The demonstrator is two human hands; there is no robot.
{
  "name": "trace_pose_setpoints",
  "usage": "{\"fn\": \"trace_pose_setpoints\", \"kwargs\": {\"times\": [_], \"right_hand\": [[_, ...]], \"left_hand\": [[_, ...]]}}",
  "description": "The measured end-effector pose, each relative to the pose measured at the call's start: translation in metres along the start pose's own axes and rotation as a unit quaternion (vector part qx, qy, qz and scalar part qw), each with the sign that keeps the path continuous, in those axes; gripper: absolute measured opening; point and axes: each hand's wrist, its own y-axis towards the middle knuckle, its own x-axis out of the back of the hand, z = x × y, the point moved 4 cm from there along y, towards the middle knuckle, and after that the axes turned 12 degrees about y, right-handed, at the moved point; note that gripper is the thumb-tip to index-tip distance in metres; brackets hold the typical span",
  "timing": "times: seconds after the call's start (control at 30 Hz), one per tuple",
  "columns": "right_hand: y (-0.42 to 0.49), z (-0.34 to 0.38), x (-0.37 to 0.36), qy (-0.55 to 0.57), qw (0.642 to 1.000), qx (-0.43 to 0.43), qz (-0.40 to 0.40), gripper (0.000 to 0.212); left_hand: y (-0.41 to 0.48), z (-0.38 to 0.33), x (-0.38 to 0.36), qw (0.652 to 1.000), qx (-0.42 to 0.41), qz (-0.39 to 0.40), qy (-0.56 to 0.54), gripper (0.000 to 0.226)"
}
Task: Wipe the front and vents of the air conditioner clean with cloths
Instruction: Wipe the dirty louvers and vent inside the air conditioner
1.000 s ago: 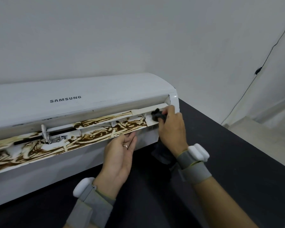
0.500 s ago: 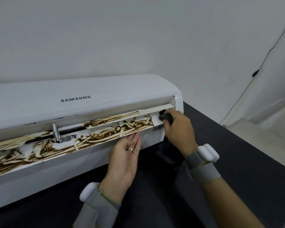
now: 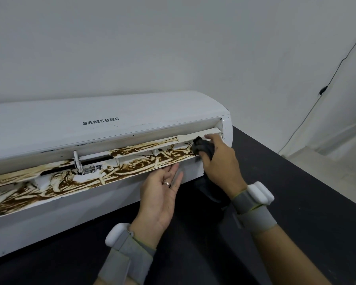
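Observation:
A white Samsung air conditioner point(image 3: 103, 128) lies on a black table point(image 3: 296, 202). Its open vent flap point(image 3: 115, 171) is smeared with brown dirt along most of its length; the right end is white. My right hand point(image 3: 220, 161) grips a dark grey cloth point(image 3: 201, 148) and presses it into the vent at the right end. The rest of the cloth hangs below the hand. My left hand point(image 3: 160, 194) lies palm up with straight fingers, its fingertips touching the flap's lower edge.
A white wall rises behind the unit. A thin black cable point(image 3: 325, 89) runs down the wall at the right. The table's right edge drops to a pale floor point(image 3: 337, 145).
My right hand with the cloth has stayed in the vent's right end, working there. The left hand stays under the flap's edge. The view has shifted slightly.

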Motion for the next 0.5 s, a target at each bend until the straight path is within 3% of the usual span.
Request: {"fn": "trace_pose_setpoints", "kwargs": {"times": [0.2, 0.37, 0.5], "right_hand": [[0.008, 0.001, 0.009, -0.053, 0.998, -0.013, -0.026, 0.03], [-0.006, 0.01, 0.001, -0.022, 0.998, 0.062, 0.023, 0.027], [0.002, 0.008, 0.002, -0.032, 0.999, 0.033, -0.028, 0.025]], "left_hand": [[-0.001, 0.001, 0.001, 1.0, -0.007, 0.002, 0.01, 0.029], [0.001, 0.002, 0.002, 1.0, -0.006, -0.003, 0.009, 0.025], [0.0, 0.001, 0.002, 1.0, -0.011, -0.002, 0.013, 0.024]]}}
